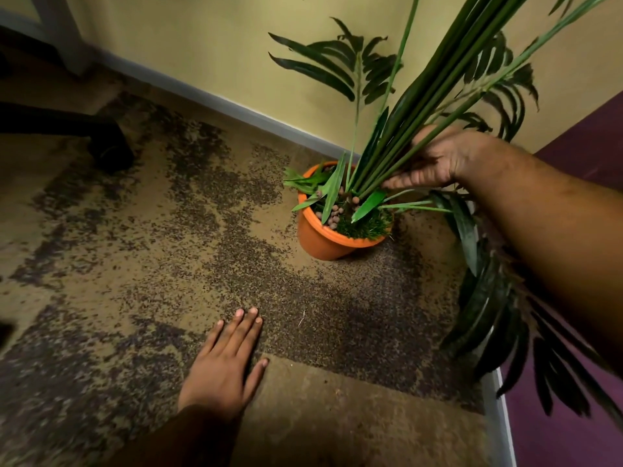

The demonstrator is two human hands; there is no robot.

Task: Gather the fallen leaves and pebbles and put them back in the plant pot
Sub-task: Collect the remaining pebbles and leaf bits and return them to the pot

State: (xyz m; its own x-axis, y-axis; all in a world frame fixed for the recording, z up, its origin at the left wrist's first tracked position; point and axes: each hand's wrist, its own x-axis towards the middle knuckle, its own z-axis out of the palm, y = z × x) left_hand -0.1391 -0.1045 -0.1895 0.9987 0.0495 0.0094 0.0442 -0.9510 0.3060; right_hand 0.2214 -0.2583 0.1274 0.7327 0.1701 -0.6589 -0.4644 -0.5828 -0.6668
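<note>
An orange plant pot (313, 237) stands on the carpet in the room's corner. It holds a tall plant with long green stems (414, 106), light green leaves (332, 190), brown pebbles (335, 214) and a patch of green moss. My right hand (438, 160) reaches in from the right and wraps around the bundle of stems just above the pot. My left hand (229, 358) lies flat on the carpet in front of the pot, fingers spread, holding nothing.
The mottled brown carpet (168, 230) runs to a yellow wall with a grey skirting board (236, 109). An office chair's caster (108, 143) stands at the left. Dark drooping fronds (488, 298) hang at the right beside a purple wall (580, 153).
</note>
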